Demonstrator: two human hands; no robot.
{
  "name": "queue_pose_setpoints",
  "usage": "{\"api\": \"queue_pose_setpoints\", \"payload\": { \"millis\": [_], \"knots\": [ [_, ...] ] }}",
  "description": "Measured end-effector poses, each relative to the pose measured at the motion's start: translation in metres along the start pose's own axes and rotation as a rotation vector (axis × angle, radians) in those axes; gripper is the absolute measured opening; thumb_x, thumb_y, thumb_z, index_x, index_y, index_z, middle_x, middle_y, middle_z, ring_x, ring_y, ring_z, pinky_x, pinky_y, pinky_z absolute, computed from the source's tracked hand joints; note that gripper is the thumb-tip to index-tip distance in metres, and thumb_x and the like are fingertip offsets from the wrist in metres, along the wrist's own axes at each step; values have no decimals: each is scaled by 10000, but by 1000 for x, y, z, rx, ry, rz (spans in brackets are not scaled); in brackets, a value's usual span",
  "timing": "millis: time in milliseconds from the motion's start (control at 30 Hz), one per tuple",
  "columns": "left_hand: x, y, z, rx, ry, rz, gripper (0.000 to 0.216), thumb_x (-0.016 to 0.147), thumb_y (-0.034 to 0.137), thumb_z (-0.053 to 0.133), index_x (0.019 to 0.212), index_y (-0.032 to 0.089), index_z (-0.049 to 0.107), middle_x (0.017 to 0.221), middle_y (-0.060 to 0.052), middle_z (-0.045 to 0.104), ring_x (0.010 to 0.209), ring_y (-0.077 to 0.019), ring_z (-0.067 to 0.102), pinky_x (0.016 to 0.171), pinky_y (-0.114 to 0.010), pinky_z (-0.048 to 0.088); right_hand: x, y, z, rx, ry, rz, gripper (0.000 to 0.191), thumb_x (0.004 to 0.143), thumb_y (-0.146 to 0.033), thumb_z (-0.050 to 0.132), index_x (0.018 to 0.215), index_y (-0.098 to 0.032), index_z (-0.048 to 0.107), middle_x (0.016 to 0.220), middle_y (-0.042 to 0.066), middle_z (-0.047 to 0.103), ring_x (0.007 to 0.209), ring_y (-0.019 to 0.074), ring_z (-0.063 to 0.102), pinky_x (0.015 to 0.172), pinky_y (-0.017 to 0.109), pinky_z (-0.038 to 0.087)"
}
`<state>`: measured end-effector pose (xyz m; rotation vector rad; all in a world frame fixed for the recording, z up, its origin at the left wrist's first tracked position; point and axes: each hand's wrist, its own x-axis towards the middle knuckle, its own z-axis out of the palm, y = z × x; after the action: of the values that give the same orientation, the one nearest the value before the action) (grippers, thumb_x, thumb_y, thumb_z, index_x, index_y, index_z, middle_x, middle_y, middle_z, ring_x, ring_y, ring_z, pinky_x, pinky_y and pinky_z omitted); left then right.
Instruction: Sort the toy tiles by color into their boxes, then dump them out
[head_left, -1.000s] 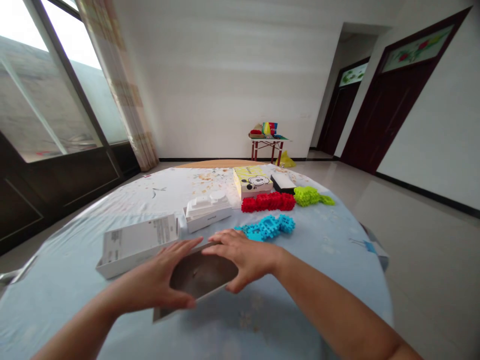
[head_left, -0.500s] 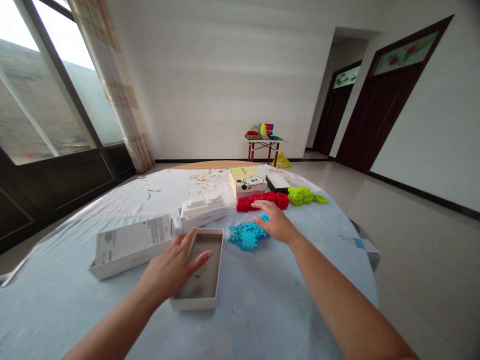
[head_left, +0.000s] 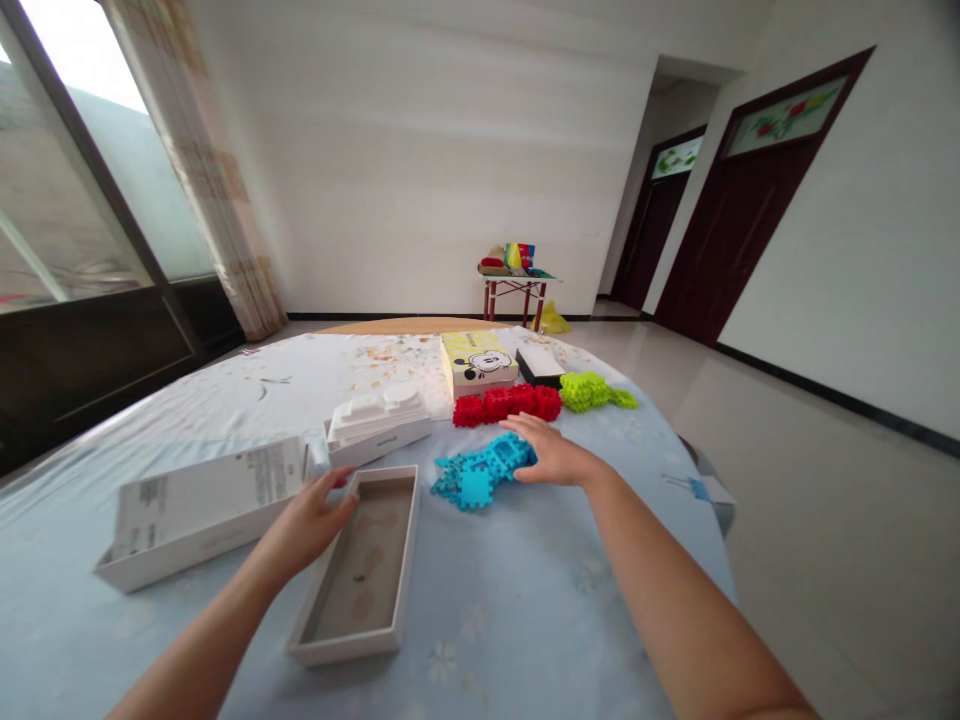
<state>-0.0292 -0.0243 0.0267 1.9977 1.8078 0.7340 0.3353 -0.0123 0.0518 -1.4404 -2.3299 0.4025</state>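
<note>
Lower left of centre, the left hand, loosely open and gripping nothing, has fingertips at the upper-left rim of the box. Mid-frame lie blue blocks; the right hand, half open, meets their right end, grip unclear.

Blue pieces partly behind right hand

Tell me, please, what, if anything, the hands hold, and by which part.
It cannot be told: the left hand is at the far-left rim of the open white box, the right hand at the right end of the blue pieces.
</note>
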Motion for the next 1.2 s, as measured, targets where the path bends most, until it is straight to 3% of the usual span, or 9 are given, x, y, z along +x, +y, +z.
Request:
{"api": "queue_pose_setpoints", "payload": {
  "millis": [167,333,433,633,833,1200],
  "knots": [
    [3,-10,14,-49,65,-31,541,679,421,436,1115,134,577,1056,-105,646,890,-234,620,811,-317,467,13,-2,8,-72,-113,-47,893,586,-204,663,1400,-249,300,1467,89,287,1366,294,172,1082,496,134],
    [0,-17,22,-114,77,-45,561,721,422,433,1180,112,524,1120,-121,615,965,-254,597,855,-352,453,20,1,8,-111,-138,-33,732,612,-262,686,1307,-248,455,1324,85,490,1262,288,377,1061,468,197],
    [-4,-13,21,-166,70,-63,558,747,469,437,1167,112,529,1134,-128,611,1026,-272,572,889,-373,436,21,1,5,-121,-124,-5,700,617,-330,709,1274,-217,495,1280,104,522,1219,290,425,1038,449,251],
    [-10,2,13,-354,-35,-117,567,723,541,509,1124,143,558,1099,-101,639,936,-260,619,778,-330,492,19,4,5,-100,-119,-6,758,605,-357,732,1301,-224,462,1323,104,484,1236,292,406,1052,461,222],
    [-14,5,9,-382,-47,-125,723,691,520,534,1289,120,458,1161,-128,583,795,-198,627,725,-307,491,20,4,6,-119,-118,-12,699,621,-319,717,1277,-246,489,1281,83,529,1195,293,446,1034,457,239],
    [-13,-4,7,-341,-66,-119,574,725,529,515,1170,167,544,818,-20,582,454,-124,521,436,-255,411,18,-6,0,-109,-26,-25,668,629,-372,734,1244,-221,522,1199,89,577,1122,280,495,989,442,302]
  ]
}}
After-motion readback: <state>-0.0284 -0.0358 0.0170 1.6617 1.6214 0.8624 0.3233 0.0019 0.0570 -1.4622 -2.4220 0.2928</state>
